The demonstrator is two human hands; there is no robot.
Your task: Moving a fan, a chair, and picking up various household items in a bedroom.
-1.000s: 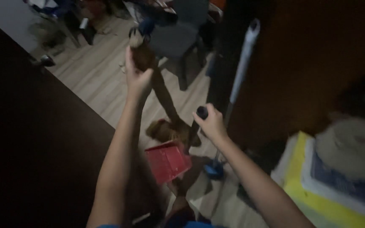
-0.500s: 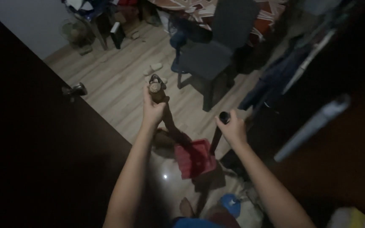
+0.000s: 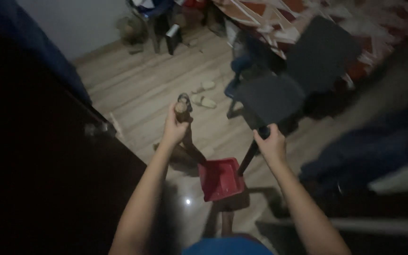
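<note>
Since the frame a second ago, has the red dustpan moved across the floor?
Cannot tell. The camera itself swung, so the grey chair shifted too. The red dustpan sits below the chair, its handle in the right hand, much as before.

Wood-plank floor [image 3: 133, 89] bears a red dustpan [image 3: 219, 179], slippers [image 3: 203, 97], grey chair [image 3: 279, 94].

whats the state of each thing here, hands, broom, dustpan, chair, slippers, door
left hand: closed round the broom handle top
right hand: closed round the dustpan handle
broom: upright, bristles on floor
red dustpan: pan low by the floor
dark chair: upright, seat bare
slippers: lying on floor
dark door: open
</note>
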